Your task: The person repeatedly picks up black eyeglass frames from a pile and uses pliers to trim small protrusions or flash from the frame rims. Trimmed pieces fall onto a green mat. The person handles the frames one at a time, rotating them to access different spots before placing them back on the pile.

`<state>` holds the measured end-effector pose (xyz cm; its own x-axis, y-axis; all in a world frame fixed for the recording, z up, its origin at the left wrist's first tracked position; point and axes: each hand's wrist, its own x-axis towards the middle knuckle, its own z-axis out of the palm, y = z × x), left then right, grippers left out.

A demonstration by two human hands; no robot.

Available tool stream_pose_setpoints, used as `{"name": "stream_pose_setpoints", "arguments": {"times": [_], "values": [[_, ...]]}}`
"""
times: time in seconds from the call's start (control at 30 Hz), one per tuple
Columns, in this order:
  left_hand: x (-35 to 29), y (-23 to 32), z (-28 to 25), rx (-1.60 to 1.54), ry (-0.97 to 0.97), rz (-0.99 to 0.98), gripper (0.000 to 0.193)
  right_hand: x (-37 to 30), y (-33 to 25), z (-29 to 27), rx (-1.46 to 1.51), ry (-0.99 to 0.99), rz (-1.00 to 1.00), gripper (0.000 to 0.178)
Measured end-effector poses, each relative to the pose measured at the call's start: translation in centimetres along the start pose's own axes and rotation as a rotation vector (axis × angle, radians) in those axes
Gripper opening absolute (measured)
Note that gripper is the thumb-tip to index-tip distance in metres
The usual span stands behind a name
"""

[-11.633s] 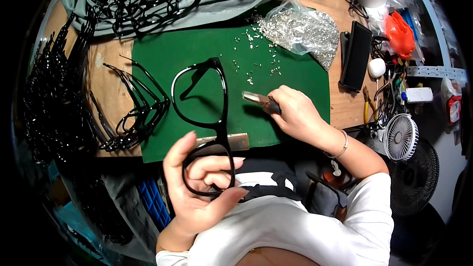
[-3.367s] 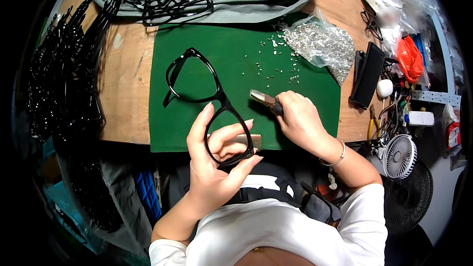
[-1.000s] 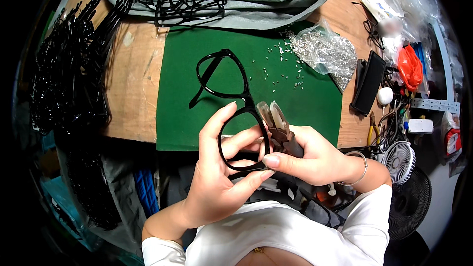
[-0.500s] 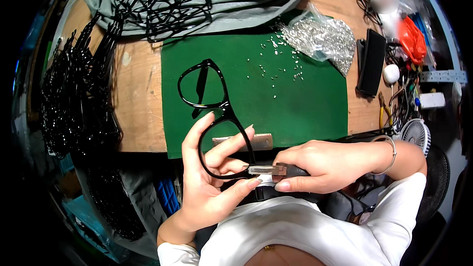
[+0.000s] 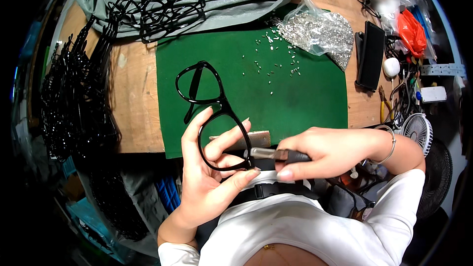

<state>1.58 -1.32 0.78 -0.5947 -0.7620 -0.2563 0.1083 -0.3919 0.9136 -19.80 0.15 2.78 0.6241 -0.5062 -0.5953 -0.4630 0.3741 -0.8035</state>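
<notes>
A black eyeglass frame [image 5: 222,97] without visible lenses stands tilted over the green mat [image 5: 207,49]. My left hand [image 5: 209,177] grips its nearer rim, thumb and fingers closed around the corner. In my right hand [image 5: 320,155] is a pair of pliers [image 5: 290,156] with dark handles, fingers wrapped round it. The metal jaws meet the nearer end of the frame, beside my left thumb; what lies between them is too small to make out. One temple arm shows behind the far rim.
Small silvery parts [image 5: 271,44] lie scattered on the mat near a clear bag [image 5: 315,29] of more. Many black frames are heaped at left [image 5: 79,93] and on grey cloth [image 5: 236,5]. At right are a black case [image 5: 370,56], yellow-handled pliers [image 5: 384,103] and a white fan [image 5: 418,128].
The plier jaws have moved up slightly and now lie against the frame's end at a different angle. The frame is still in my left hand, turned a little.
</notes>
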Motion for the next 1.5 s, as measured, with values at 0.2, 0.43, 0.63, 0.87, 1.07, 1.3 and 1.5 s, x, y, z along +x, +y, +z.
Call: {"name": "stream_pose_setpoints", "arguments": {"times": [0.2,0.43,0.63,0.87,1.07,1.3,1.5], "values": [[0.6,-0.2,-0.1,0.042,0.026,-0.047,0.085,1.9,4.0,1.3,-0.133,0.338,-0.084,0.038],[-1.3,-2.7,-0.7,-0.078,0.099,0.147,0.067,4.0,6.7,-1.4,-0.576,0.859,-0.093,0.013],[-1.3,-2.8,-0.7,-0.162,0.059,-0.066,0.093,5.7,7.7,-1.4,-0.604,0.921,0.044,0.014],[-1.3,-4.2,-1.1,-0.128,-0.065,-0.209,0.009,6.6,7.3,-1.8,-0.596,0.917,0.094,0.015],[-1.4,-6.0,1.0,-0.070,0.044,-0.088,0.029,6.7,7.3,-1.3,-0.683,0.938,-0.016,0.014],[-1.5,-5.6,2.2,-0.040,0.116,0.046,0.049,3.8,2.4,2.9,0.049,0.805,-0.329,0.017],[-1.1,-5.5,3.0,0.066,0.066,0.081,0.052,4.1,2.3,4.3,0.600,0.754,-0.313,0.016]]}}
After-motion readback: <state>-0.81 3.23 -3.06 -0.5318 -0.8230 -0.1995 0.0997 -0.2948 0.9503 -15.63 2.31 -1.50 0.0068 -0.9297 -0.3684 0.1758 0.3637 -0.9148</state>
